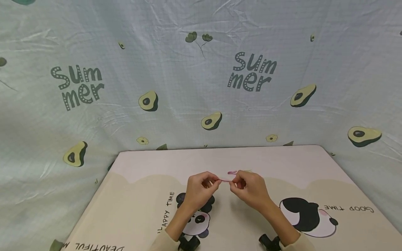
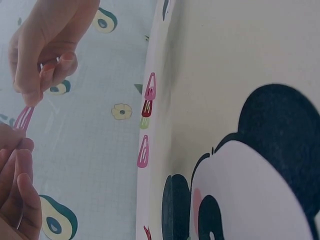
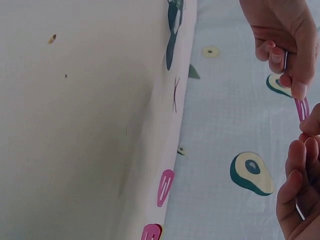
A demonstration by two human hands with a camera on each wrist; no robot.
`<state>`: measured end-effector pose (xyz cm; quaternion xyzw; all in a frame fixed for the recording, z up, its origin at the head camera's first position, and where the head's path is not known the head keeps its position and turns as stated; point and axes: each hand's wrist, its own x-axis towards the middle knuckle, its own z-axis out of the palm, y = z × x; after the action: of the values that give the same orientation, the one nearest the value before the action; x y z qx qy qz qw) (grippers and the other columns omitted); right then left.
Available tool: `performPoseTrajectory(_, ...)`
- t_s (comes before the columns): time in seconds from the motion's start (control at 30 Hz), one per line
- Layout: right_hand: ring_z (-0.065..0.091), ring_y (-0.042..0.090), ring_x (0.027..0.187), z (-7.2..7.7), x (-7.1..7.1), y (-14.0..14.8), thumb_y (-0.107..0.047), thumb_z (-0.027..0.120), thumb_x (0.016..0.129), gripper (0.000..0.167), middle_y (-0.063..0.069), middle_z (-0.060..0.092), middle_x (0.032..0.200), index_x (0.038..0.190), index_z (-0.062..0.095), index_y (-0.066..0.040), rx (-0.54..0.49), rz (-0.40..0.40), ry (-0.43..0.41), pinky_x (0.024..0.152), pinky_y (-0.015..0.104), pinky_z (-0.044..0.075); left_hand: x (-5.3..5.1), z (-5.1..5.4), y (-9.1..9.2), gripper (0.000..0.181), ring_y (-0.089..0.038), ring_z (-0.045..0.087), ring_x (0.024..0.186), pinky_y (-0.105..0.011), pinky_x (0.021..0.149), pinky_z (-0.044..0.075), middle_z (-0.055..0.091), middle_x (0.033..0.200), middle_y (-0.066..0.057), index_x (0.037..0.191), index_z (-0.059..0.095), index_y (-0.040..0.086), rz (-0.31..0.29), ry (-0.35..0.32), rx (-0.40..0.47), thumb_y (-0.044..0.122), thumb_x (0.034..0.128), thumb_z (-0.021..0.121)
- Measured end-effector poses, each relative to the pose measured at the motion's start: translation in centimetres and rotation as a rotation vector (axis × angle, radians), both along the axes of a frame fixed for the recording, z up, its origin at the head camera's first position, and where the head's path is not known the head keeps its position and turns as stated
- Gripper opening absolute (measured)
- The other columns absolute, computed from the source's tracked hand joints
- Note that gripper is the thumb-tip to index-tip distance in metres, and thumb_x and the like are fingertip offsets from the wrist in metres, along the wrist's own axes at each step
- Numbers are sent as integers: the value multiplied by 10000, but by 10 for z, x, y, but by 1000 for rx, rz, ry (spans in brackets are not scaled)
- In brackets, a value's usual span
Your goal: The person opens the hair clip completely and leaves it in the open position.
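Left grip, right grip, pinched pink item, panda-printed table

Soft, diffuse, fairly even light fills the head view, putting pale sheen on the creases of the printed sheet and a faint, blurry-edged shadow on the desk below the right hand. Both wrist views are dimmer and greyer, with broad soft shading near the desk's edge. The pink clip is a tiny streak from the head, its slots clearer from the wrists.
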<state>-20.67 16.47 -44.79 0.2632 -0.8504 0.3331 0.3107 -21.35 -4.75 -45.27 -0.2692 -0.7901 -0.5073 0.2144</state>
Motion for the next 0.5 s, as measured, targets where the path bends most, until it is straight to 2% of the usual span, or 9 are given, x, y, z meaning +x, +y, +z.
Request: performPoseTrajectory(0.5, 363, -46, 590, 1, 1, -1, 2, 839, 719, 304, -120, 462, 588, 698, 595, -178, 4, -9, 4, 511, 157, 340, 1, 0, 0, 58, 12, 505, 570, -161, 516, 475, 724, 733, -28, 898, 773, 85, -6, 29, 8, 49, 862, 802)
